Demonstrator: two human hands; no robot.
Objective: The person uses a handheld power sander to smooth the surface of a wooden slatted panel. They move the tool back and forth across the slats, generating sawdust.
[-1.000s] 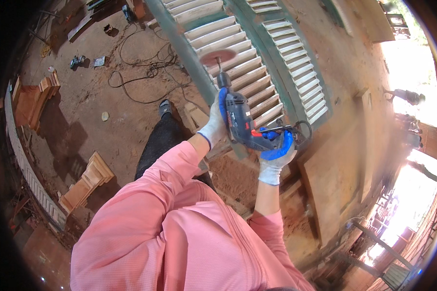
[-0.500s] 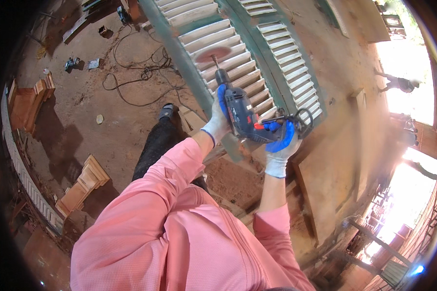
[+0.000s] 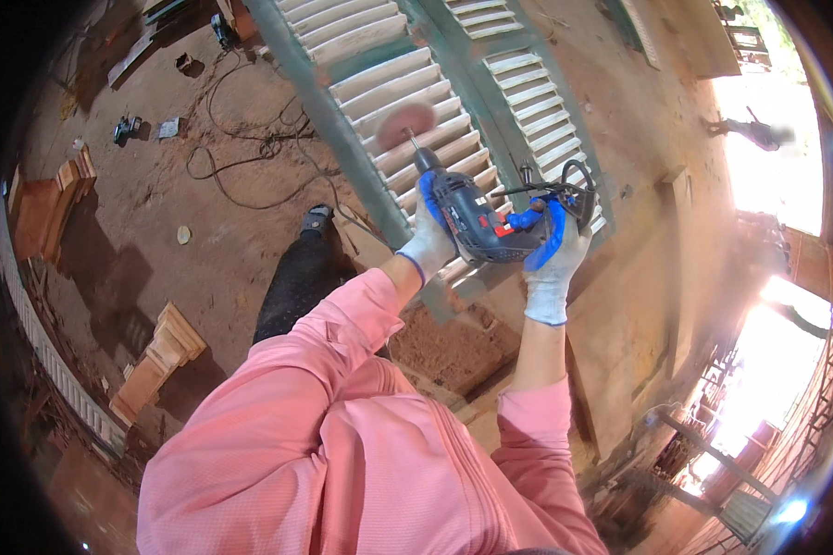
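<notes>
A dark blue-black power drill [image 3: 481, 218] with a round reddish sanding disc [image 3: 405, 126] on its shaft is held in both gloved hands. My left hand [image 3: 428, 231], in a white and blue glove, is wrapped round the drill's front body, behind the chuck. My right hand [image 3: 553, 250], gloved alike, grips the rear handle by the red trigger, a coiled black cord beside it. The blurred disc is over the slats of a louvered shutter [image 3: 366, 60], pale slats in a green frame; I cannot tell whether it touches them.
On the dirt floor at left lie a long dark cable [image 3: 250, 190], a small power tool [image 3: 126, 129] and carved wooden pieces [image 3: 162, 361]. A second louvered panel [image 3: 539, 102] adjoins at right. Boards [image 3: 680, 268] stand farther right. A person [image 3: 754, 134] is at the bright opening.
The drill and both hands have shifted slightly right relative to my body, and the disc has moved a little down in view. The view itself has shifted slightly. Both hands keep their grip.
</notes>
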